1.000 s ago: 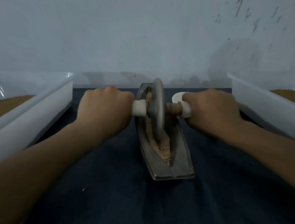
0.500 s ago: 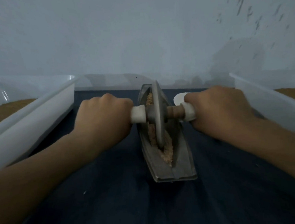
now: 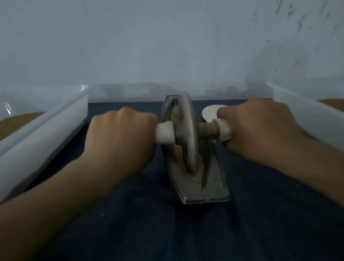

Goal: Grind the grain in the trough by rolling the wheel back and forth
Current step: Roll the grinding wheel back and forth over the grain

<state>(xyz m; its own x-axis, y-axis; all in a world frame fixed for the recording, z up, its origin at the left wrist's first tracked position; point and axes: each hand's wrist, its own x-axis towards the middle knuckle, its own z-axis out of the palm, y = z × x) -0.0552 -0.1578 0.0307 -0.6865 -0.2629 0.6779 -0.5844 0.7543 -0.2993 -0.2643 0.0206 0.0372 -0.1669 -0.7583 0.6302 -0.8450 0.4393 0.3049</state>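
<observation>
A grey metal wheel (image 3: 188, 133) stands upright in a narrow boat-shaped metal trough (image 3: 204, 191) on the dark cloth, at about the trough's middle. Tan ground grain (image 3: 200, 172) lies along the groove, before and behind the wheel. An axle runs through the wheel, with a white handle on each side. My left hand (image 3: 120, 142) is closed around the left handle (image 3: 164, 133). My right hand (image 3: 257, 127) is closed around the right handle (image 3: 222, 130). Both fists hide most of the handles.
A white plastic tub (image 3: 44, 138) holding brown grain stands at the left, another white tub (image 3: 310, 115) at the right. A small white spoon-like object (image 3: 209, 112) lies behind my right hand. A pale wall rises close behind the trough.
The wheel has rolled toward me along the trough, from its far part to about its middle, with both hands moving with it. Less grain shows in front of the wheel.
</observation>
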